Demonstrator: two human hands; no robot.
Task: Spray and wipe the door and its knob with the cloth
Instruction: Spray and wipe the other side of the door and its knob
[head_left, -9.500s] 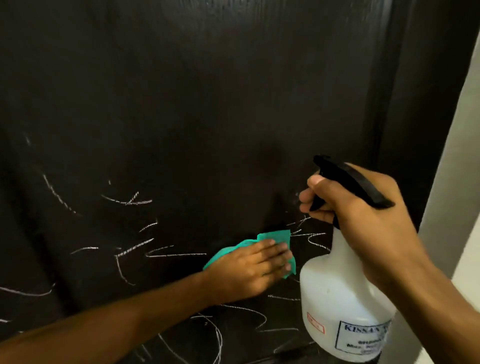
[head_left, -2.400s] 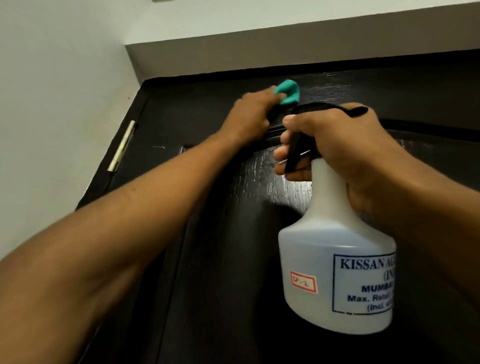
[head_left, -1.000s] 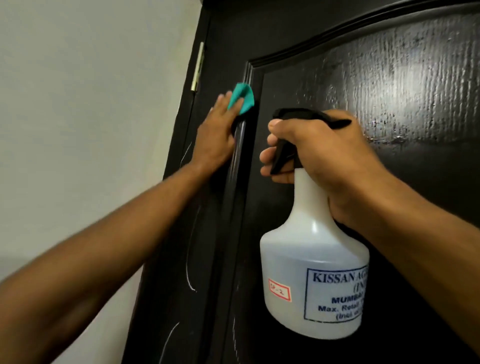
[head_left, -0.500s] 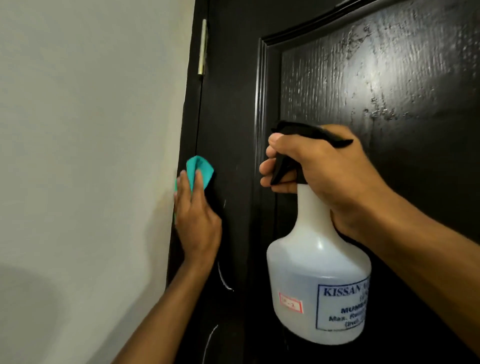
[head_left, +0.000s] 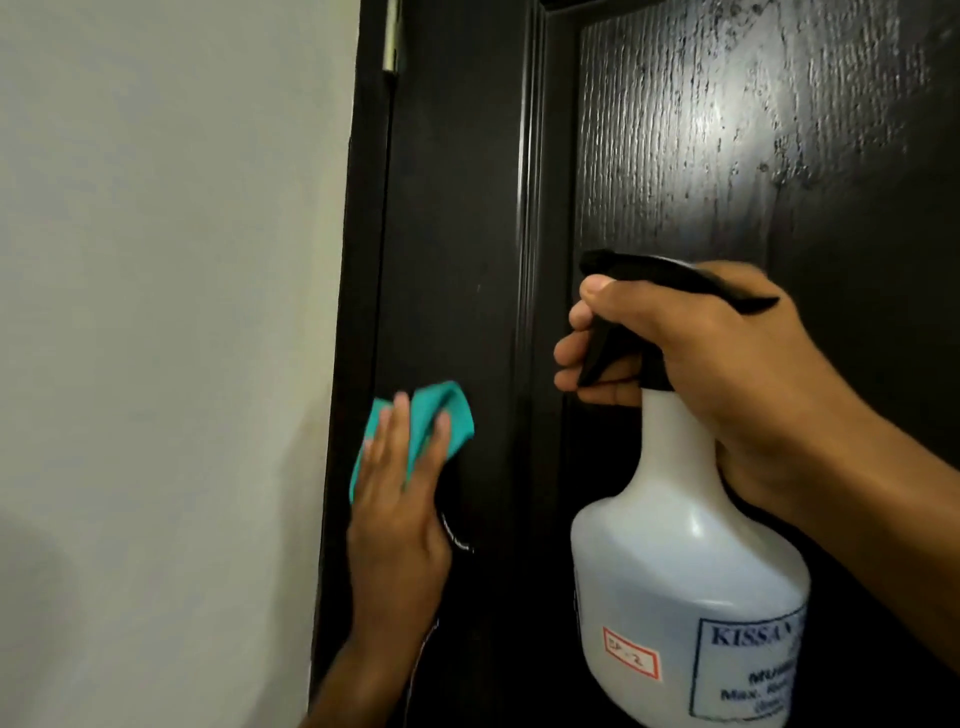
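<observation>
Far left, a plain pale wall (head_left: 156, 312) fills the view, and right against it runs the dark door (head_left: 457, 234), with a metal hinge (head_left: 390, 36) showing at the top of its left edge. On that left strip of the door, the left hand (head_left: 397, 519) is flat, fingers (head_left: 392, 436) stretched out and pressing the teal cloth (head_left: 447, 410) against the wood; the cloth bunches out above and beside the fingertips. Just under the hand, a few thin white chalk marks (head_left: 457, 538) show on the surface. Past the raised moulding, the textured panel (head_left: 727, 130) gleams, speckled and wet-looking. In front of it, the right hand (head_left: 701, 358) grips the neck of the white spray bottle (head_left: 685, 587), fingers closed round the black trigger, thumb over the black nozzle head (head_left: 649, 270) aimed left. The bottle hangs upright, a small red-edged label (head_left: 631, 660) and blue print on its belly. The knob lies outside the view.
</observation>
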